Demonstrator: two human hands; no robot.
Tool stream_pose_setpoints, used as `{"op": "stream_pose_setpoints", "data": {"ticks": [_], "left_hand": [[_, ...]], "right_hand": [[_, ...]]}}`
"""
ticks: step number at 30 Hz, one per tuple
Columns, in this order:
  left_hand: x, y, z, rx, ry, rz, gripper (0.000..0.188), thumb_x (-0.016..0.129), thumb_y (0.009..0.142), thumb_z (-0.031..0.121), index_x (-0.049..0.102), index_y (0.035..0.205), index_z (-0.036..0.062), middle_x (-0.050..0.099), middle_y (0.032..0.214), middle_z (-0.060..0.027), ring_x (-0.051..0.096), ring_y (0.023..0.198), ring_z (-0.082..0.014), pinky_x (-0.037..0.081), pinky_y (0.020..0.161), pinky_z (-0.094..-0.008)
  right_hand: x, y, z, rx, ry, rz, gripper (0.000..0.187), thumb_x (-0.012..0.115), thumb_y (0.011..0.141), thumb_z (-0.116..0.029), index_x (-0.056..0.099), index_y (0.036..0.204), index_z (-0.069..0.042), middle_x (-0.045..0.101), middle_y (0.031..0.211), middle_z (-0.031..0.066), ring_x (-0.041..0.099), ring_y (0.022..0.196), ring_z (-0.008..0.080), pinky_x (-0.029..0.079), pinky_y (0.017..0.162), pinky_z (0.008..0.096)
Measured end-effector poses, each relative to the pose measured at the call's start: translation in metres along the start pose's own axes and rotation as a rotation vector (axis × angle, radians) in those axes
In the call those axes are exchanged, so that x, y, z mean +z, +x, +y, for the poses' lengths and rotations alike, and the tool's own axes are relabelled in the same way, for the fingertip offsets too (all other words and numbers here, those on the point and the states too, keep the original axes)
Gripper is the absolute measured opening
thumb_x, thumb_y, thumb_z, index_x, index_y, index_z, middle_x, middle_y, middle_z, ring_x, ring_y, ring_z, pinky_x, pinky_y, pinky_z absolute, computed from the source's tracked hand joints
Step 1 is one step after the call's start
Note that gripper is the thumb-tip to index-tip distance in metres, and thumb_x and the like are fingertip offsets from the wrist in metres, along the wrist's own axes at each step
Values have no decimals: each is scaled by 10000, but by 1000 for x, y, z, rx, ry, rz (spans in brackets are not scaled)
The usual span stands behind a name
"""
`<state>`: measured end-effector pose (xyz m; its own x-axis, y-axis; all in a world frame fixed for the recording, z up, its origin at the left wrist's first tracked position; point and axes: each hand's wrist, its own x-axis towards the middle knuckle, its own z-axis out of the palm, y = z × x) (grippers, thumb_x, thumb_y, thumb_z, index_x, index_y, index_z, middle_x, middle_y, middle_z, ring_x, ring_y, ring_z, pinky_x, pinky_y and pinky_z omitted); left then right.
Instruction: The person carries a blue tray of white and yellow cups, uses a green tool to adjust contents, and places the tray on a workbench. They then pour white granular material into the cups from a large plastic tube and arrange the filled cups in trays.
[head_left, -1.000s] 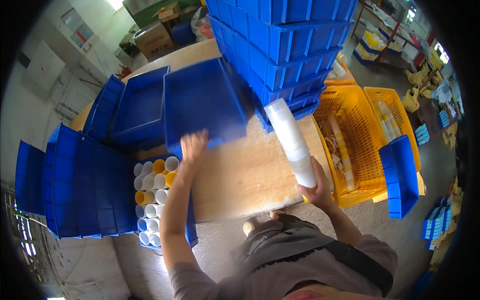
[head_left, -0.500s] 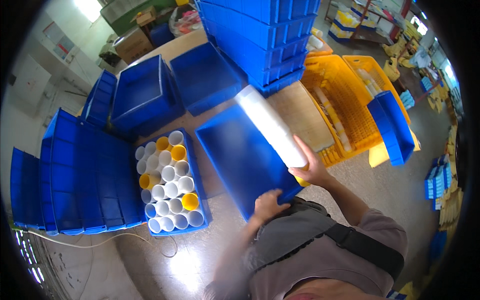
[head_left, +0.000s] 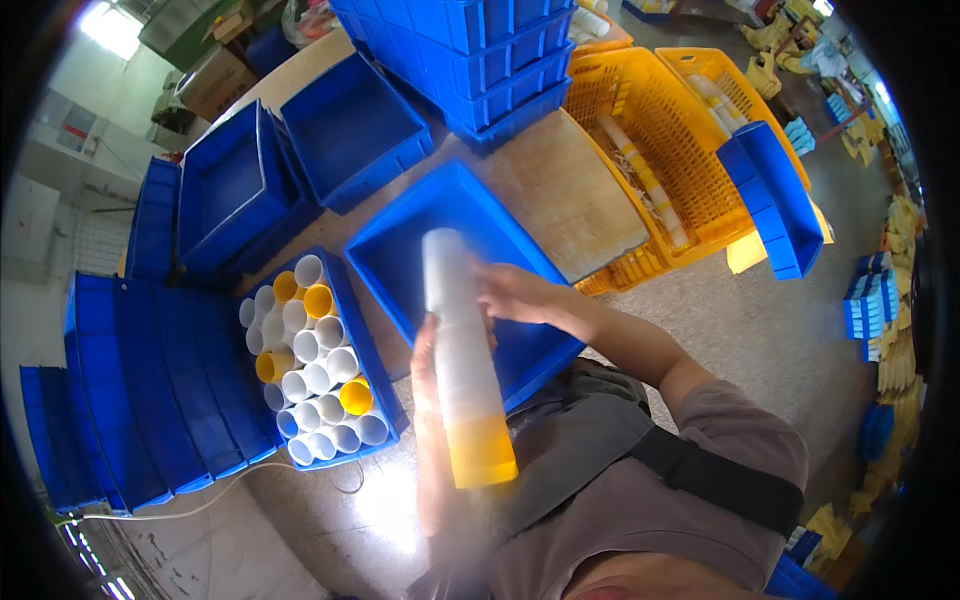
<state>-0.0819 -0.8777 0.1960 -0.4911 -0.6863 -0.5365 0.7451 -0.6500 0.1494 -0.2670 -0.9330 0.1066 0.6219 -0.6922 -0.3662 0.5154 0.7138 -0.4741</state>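
A long stack of nested plastic cups [head_left: 465, 350], white with a yellow section at its near end, is held tilted above an empty blue crate [head_left: 450, 190]. My left hand [head_left: 426, 365] wraps around the stack from the left, its fingers partly hidden behind it. On the other side my right hand [head_left: 510, 293] is closed against the stack's upper half, slightly blurred. To the left, a blue crate [head_left: 392, 395] holds several upright stacks of white and yellow cups, their round open ends facing up.
Nested blue crates [head_left: 190, 380] stand at the left, with further open crates [head_left: 350, 130] behind. A tall blue crate stack [head_left: 480, 70] rises at the back. Yellow baskets [head_left: 690, 180] with cup stacks stand right of a wooden board [head_left: 570, 200]. A blue bin [head_left: 770, 200] leans there.
The stack has swung left and nearer to me, now more upright in view. My left hand has left the crate's near edge and taken hold of it. The view has shifted slightly.
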Motion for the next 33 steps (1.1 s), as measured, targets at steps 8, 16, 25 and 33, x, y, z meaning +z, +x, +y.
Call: {"op": "stream_pose_setpoints", "data": {"ticks": [8, 16, 25, 33], "left_hand": [[43, 22, 7, 28, -123, 177, 609, 726, 915, 444, 567, 1295, -4, 686, 1110, -179, 728, 919, -252, 635, 805, -354], [40, 43, 32, 20, -223, 217, 582, 608, 969, 541, 598, 1243, 28, 695, 1042, -155, 721, 858, -240, 627, 730, -333], [0, 12, 17, 11, -423, 46, 644, 615, 987, 484, 468, 1351, -26, 632, 1173, -208, 690, 1023, -285, 604, 912, -391], [-35, -1, 24, 48, -172, 192, 684, 568, 988, 562, 492, 1354, -10, 655, 1168, -208, 708, 987, -314, 619, 874, -412]], "right_hand": [[-39, 88, -40, 6, 446, 276, 639, 418, 1019, -626, 564, 1244, -46, 629, 1209, 158, 574, 1193, 322, 447, 1083, 511], [-18, 96, -49, -105, 127, 146, 796, 619, 978, -518, 340, 1464, 47, 482, 1443, 245, 478, 1370, 391, 363, 1146, 613], [-40, 106, 4, 38, -8, 6, 564, 557, 1021, -461, 497, 1401, -49, 586, 1375, 185, 527, 1323, 340, 412, 1119, 549], [-1, 106, 14, 186, -156, -153, 538, 435, 1081, -466, 534, 1313, 10, 617, 1316, 189, 610, 1197, 307, 501, 1015, 454]]}}
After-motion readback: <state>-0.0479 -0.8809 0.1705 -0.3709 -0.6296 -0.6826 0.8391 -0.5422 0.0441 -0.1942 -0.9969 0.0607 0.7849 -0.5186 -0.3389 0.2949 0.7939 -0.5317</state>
